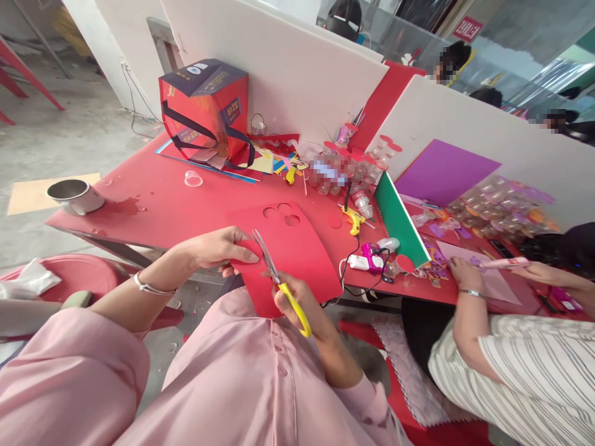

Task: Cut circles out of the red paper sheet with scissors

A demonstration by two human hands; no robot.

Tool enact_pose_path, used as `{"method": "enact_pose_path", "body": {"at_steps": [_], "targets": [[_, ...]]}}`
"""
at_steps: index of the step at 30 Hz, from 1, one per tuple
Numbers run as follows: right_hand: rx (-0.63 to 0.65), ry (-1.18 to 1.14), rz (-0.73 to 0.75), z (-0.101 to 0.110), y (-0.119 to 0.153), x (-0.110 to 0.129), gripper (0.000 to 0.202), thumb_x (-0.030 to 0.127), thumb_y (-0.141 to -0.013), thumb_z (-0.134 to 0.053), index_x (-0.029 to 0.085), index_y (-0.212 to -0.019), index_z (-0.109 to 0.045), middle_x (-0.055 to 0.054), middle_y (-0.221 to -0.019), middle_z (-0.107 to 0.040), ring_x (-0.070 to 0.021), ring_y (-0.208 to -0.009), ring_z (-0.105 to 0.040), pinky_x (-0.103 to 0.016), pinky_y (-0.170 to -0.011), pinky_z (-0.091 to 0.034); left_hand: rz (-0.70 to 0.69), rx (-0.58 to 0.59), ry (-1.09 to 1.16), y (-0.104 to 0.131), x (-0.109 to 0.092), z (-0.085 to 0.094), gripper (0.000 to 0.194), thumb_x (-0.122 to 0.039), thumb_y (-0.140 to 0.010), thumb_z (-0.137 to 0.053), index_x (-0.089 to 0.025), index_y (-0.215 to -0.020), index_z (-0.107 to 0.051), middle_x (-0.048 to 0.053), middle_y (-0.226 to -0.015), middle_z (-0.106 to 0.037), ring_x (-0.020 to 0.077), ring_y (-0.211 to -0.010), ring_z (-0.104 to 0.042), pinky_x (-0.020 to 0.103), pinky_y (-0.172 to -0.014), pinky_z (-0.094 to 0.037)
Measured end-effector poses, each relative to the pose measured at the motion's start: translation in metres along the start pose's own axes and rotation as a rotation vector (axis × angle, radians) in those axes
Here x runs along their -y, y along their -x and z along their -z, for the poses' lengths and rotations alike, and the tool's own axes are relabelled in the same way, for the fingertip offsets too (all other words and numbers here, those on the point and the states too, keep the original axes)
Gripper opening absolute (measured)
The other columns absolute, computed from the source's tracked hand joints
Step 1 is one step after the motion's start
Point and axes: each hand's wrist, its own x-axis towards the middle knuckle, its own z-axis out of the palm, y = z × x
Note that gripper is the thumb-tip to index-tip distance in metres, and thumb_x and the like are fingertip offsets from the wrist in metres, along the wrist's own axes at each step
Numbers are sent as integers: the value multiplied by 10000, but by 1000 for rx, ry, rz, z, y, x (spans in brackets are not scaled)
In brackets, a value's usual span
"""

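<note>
My left hand (pixel 225 248) pinches a small piece of red paper (pixel 248 251) between thumb and fingers. In my right hand (pixel 297 303) is a pair of scissors (pixel 267 253) with yellow handles, its metal blades pointing up and away beside that piece. A large red sheet (pixel 297 260) with several round outlines near its far end lies over the table's front edge, under both hands. Whether the small piece is joined to the sheet I cannot tell. Part of my right hand's fingers is hidden behind the scissors.
On the red table (pixel 139 210) stand a metal mug (pixel 77 196), a red and navy bag (pixel 204 111) and clustered plastic cups (pixel 328 173). A yellow glue gun (pixel 353 220) lies by a green divider (pixel 400 217). At right, a co-worker's hands (pixel 467 275) work over paper.
</note>
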Motion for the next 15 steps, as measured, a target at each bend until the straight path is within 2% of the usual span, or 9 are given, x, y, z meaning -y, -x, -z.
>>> {"method": "enact_pose_path", "body": {"at_steps": [7,15], "targets": [[41,-11,12,0,0,-1,902,923,-1032,-530,114,-1394,-701,55,-780,-426,-138,-678,-350,-283,-641,-343,-6,24,23,0,2,0,422,-371,-905,-909,-156,-606,-701,45,-508,-593,109,-397,-545,165,-388,-443],[25,-28,-20,-1,-1,-1,780,885,-1019,-610,147,-1258,-700,50,-788,-443,-134,-677,-357,-287,-629,-343,-6,18,31,-2,4,-1,416,-373,-896,-925,-154,-617,-709,45,-521,-601,117,-398,-555,177,-383,-446]]}}
